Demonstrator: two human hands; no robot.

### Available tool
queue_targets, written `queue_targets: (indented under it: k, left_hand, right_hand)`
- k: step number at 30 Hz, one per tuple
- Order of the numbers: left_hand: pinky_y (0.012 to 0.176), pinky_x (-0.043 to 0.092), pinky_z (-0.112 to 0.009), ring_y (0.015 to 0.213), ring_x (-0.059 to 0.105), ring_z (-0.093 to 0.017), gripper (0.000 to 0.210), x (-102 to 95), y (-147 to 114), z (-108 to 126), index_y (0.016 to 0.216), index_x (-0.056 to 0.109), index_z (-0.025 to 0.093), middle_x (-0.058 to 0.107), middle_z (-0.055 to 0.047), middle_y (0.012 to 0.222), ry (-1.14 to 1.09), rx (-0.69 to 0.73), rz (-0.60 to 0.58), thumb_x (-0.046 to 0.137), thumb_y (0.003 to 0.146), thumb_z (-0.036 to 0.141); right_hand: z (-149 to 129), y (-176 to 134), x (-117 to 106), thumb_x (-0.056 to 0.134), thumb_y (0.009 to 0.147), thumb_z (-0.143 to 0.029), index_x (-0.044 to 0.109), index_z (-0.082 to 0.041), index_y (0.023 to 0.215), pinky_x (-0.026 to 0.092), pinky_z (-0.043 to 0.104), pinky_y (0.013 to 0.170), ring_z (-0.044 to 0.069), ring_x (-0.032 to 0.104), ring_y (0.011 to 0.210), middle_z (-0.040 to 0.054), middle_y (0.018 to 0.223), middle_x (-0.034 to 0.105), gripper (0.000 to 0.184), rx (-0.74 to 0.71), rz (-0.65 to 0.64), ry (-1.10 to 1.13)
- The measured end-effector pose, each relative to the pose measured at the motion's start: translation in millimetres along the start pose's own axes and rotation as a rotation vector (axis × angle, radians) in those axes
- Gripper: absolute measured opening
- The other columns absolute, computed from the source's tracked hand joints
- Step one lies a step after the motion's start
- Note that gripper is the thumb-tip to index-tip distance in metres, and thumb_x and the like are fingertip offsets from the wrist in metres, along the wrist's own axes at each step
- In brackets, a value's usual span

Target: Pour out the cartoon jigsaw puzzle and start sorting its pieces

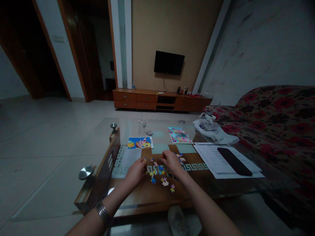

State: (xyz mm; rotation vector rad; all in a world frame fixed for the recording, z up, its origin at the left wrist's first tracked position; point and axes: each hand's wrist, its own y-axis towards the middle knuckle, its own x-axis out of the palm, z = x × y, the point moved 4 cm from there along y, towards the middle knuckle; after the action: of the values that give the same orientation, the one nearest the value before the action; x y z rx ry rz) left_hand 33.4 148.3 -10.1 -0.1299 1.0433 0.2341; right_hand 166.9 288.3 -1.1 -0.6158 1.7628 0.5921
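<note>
Where puzzle pieces (165, 182) lie scattered on the worktop (200, 183), I see the left hand (136, 170) and right hand (171, 161) near them, fingers curled inward; whether either grip holds a piece, I cannot tell remotely. Beyond lies a cartoon picture (140, 143), then a glass jar (142, 127).

Classify as the living room of a home. Identify by the wall-mounted television (169, 63) above a low wooden cabinet (146, 98) at upper centre, the floral sofa (278, 108) at right, and the glass-topped coffee table (209, 185) at lower centre.
</note>
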Motion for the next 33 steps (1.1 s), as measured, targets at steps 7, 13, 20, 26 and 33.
queue_targets:
  k: [7,13,20,26,33]
  left_hand:
    - [0.073,0.041,-0.025,0.085,0.057,-0.017,0.015,3.5,1,-1,0.081,0.057,0.017,0.061,-0.004,0.094,-0.022,0.008,-0.028,0.054,0.073,0.006]
    - [0.072,0.041,-0.026,0.082,0.056,-0.016,0.018,13.0,8,-5,0.083,0.055,0.018,0.062,-0.003,0.089,-0.044,0.026,-0.031,0.049,0.073,0.004]
    - [0.075,0.04,-0.025,0.087,0.057,-0.017,0.019,4.8,-6,3,0.084,0.056,0.019,0.063,-0.004,0.092,-0.039,0.062,-0.042,0.046,0.077,0.005]
    - [0.074,0.041,-0.025,0.086,0.059,-0.018,0.017,-1.3,-19,6,0.085,0.063,0.019,0.065,-0.004,0.093,-0.003,0.056,-0.111,0.051,0.078,0.01]
    - [0.078,0.042,-0.027,0.093,0.059,-0.02,0.017,4.0,-5,1,0.095,0.063,0.019,0.063,-0.007,0.102,0.06,-0.02,-0.037,0.05,0.085,0.018]
  right_hand:
    - [-7,-5,7,0.057,0.079,-0.011,0.072,-0.018,0.09,0.036,0.025,0.072,0.019,0.061,0.09,0.0082,0.096,0.07,0.02,-0.045,-0.094,-0.05]
    - [-5,-9,-3,0.054,0.082,-0.011,0.074,-0.019,0.094,0.038,0.023,0.077,0.019,0.063,0.094,0.0082,0.1,0.071,0.024,-0.034,-0.085,-0.034]
    - [17,-2,-14,0.053,0.086,-0.015,0.072,-0.018,0.096,0.038,0.023,0.079,0.018,0.062,0.097,0.0085,0.101,0.071,0.022,0.086,-0.005,-0.035]
    - [17,0,-3,0.059,0.086,-0.026,0.073,-0.017,0.089,0.038,0.024,0.073,0.019,0.064,0.091,0.0097,0.095,0.071,0.017,0.076,-0.005,-0.047]
    - [13,7,7,0.066,0.083,-0.027,0.072,-0.017,0.09,0.039,0.025,0.07,0.02,0.065,0.09,0.0111,0.097,0.07,0.014,0.142,0.025,-0.112]
